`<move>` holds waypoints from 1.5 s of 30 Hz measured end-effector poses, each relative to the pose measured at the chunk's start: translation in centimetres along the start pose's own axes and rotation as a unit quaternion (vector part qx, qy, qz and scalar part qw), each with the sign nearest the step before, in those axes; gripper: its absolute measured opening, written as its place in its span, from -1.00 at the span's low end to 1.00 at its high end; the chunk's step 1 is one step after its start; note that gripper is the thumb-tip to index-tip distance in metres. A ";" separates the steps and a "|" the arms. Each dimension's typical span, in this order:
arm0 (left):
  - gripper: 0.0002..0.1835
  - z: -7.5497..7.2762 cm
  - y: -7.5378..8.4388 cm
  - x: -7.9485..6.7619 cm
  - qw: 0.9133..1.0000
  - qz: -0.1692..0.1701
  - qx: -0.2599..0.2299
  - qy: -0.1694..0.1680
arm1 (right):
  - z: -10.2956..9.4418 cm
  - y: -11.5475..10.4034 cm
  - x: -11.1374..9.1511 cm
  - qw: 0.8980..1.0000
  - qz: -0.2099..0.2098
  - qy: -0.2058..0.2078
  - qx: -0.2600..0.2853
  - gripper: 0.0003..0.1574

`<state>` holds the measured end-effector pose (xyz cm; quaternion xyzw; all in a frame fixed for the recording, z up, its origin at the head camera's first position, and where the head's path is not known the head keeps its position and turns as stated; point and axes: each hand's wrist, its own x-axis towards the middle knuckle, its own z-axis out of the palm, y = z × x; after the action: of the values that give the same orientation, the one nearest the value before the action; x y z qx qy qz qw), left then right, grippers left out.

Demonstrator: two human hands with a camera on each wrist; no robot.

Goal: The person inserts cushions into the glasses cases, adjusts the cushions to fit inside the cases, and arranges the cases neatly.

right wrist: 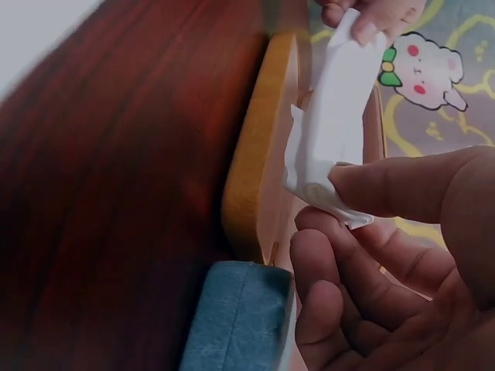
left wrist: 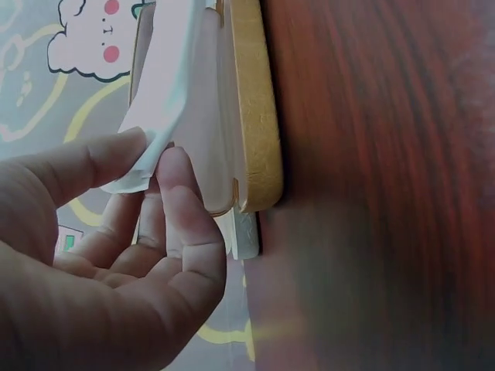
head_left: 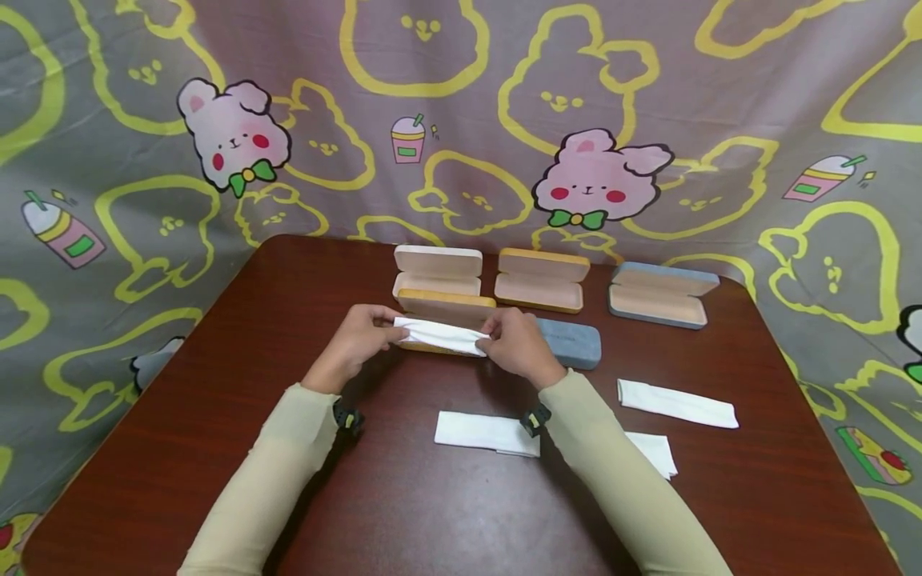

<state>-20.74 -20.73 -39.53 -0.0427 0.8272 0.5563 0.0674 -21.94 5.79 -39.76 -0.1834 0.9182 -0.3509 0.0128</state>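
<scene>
A folded white cloth (head_left: 441, 334) is stretched between both hands, above an open yellow glasses case (head_left: 448, 299). My left hand (head_left: 356, 340) pinches the cloth's left end between thumb and forefinger, as the left wrist view confirms. At the opposite end, the thumb and fingers of my right hand (head_left: 520, 344) grip the cloth (right wrist: 332, 116). In the right wrist view the case (right wrist: 251, 154) lies just beneath it. The cloth hides most of the case's inside. Beside my right hand lies a closed blue glasses case (head_left: 572, 342).
Open white (head_left: 438, 262), yellow (head_left: 543, 264) and blue (head_left: 663, 280) glasses cases stand along the back. Folded white cloths lie in front: one at centre (head_left: 479, 432), one at right (head_left: 677, 402), and another (head_left: 651, 452) partly behind the right sleeve. A patterned curtain (head_left: 461, 120) hangs behind the table (head_left: 403, 504).
</scene>
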 end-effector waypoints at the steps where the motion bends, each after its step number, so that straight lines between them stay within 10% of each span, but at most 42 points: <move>1: -0.77 0.0 0.0 0.2 1.000 -0.001 -0.003 0.004 | 0.0 0.0 0.2 1.000 0.000 0.004 -0.004 -0.87; 23: -0.79 0.9 -1.1 2.6 0.995 0.004 0.078 0.057 | 1.3 0.0 1.1 0.996 0.013 0.031 -0.081 -0.89; 37: -0.82 1.1 -1.3 2.9 0.990 0.015 0.120 0.079 | 2.4 0.4 1.7 0.973 -0.034 0.079 -0.213 -0.86; 45: -0.82 1.1 -1.5 3.0 0.991 0.011 0.112 0.078 | 2.7 0.7 1.8 0.970 -0.040 0.092 -0.222 -0.54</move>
<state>-23.44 -20.22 -41.79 -0.0694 0.8874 0.4558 0.0012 -23.40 3.89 -42.05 -0.1856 0.9622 -0.1537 -0.1268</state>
